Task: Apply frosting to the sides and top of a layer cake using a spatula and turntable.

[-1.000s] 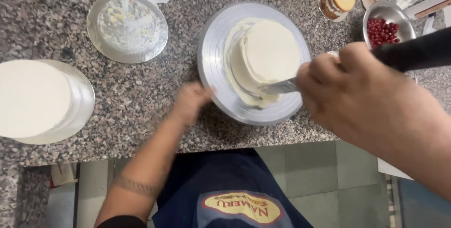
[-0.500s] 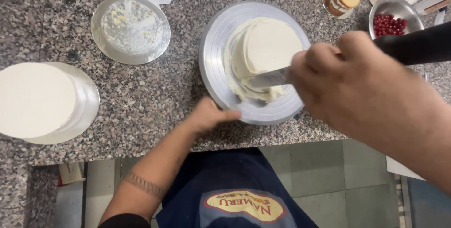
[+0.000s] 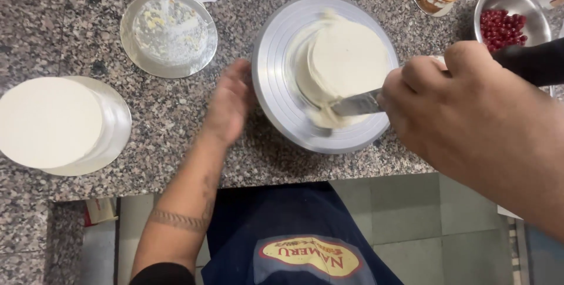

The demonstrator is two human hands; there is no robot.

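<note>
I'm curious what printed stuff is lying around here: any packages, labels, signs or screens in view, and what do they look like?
Oval badge on the dark blue apron: bottom centre, yellow oval with red rim and red lettering.
Small red and cream carton-like item: lower left, below the granite counter edge, too small to tell more.
No signs or screens show.

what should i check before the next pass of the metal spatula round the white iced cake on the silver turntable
1. Blade of metal spatula against the white iced cake side: ok.
2. Right hand gripping the spatula: ok.
3. Left hand at the round silver turntable rim: ok.
4. Cake centred on turntable: not ok, it sits toward the right.
5. Icing smooth all round: cannot tell, far side hidden.
6. Steel bowl of red berries apart from turntable: ok.
</note>
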